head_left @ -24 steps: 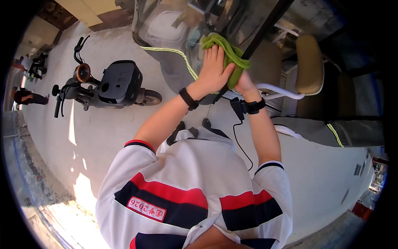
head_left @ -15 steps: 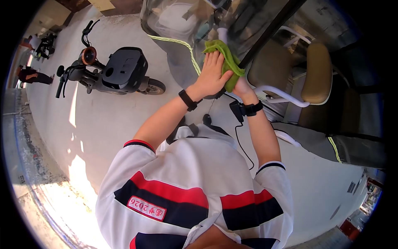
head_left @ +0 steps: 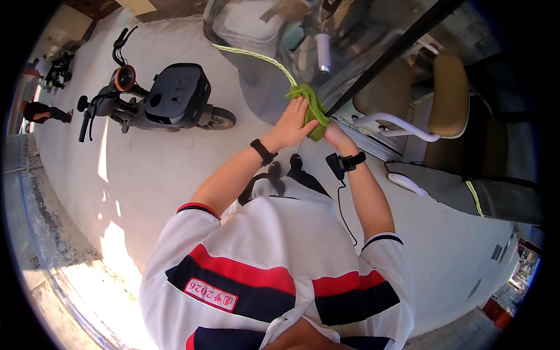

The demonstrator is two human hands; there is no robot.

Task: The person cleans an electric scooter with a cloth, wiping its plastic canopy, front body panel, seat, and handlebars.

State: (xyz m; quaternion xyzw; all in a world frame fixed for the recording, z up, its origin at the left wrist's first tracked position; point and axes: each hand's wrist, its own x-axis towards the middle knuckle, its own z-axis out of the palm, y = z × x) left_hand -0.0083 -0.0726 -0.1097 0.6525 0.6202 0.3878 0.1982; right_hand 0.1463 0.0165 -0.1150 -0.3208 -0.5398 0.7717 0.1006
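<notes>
A bunched green cloth lies against the lower part of a clear plastic cover, beside its dark edge strip. My left hand presses on the cloth from the left, its fingers long and close together, the thumb across the fabric. On the other side, my right hand touches the cloth's right edge; its fingers are hidden behind the cloth and the strip. Through the plastic, a pale handlebar grip shows above the cloth.
Brown padded seats with a white armrest are at the right. An electric scooter stands on the pale floor at the left. Farther left is another person. A black cable hangs from my right wristband.
Both hands and the green cloth have moved down along the plastic cover, closer to my body. The pale grip, partly covered before, now shows in full.
</notes>
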